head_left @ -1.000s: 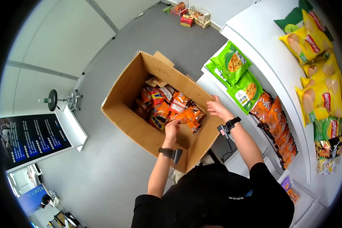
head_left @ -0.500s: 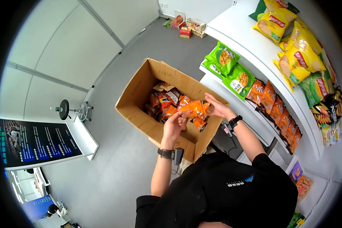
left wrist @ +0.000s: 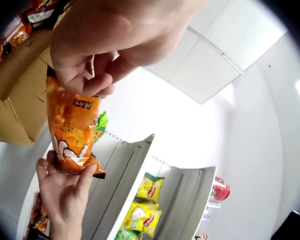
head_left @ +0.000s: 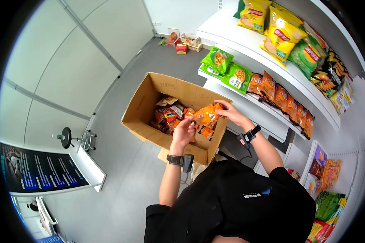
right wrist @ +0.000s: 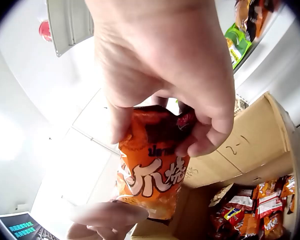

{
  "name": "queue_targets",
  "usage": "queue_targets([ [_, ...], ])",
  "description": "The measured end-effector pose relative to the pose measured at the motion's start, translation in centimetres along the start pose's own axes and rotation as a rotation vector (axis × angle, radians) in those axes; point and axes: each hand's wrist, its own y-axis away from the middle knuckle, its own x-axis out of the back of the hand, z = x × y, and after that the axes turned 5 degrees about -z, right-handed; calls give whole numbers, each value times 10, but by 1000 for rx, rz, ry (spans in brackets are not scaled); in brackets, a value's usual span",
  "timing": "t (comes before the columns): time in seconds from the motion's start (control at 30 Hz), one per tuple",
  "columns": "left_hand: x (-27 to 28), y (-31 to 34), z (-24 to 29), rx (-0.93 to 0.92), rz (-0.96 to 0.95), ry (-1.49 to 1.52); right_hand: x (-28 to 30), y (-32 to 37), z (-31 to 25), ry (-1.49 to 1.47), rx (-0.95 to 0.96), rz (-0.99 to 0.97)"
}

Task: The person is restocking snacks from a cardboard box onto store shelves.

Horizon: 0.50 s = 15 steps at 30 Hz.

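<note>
An orange snack bag (head_left: 207, 114) with dark ends is held between both hands above an open cardboard box (head_left: 178, 83). My left hand (head_left: 184, 131) pinches one end of it; in the left wrist view, curled fingers (left wrist: 97, 85) grip that end. At the opposite end my right hand (head_left: 232, 114) grips, with thumb and fingers on either side of the bag's dark top in the right wrist view. Below, the box holds a heap of orange and red snack bags (head_left: 165, 116), partly hidden by the left hand and the held bag.
White shelves (head_left: 227, 34) stand to the right, with green noodle-pictured bags (head_left: 236, 77), a row of orange bags (head_left: 282, 97) and yellow chip bags (head_left: 282, 34). A stool (head_left: 66, 137) is at the left. Small boxes (head_left: 181, 48) sit on the floor by the far wall.
My left hand has lifted the orange bag up from the heap. The right hand has come in from the box's edge and taken hold of the bag's other end. The head view has shifted.
</note>
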Motion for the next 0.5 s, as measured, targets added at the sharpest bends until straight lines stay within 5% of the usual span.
queue_targets([
  [0.4, -4, 3, -20, 126, -31, -568, -4, 39, 12, 201, 23, 408],
  [0.5, -32, 7, -28, 20, -13, -844, 5, 47, 11, 406, 42, 435],
])
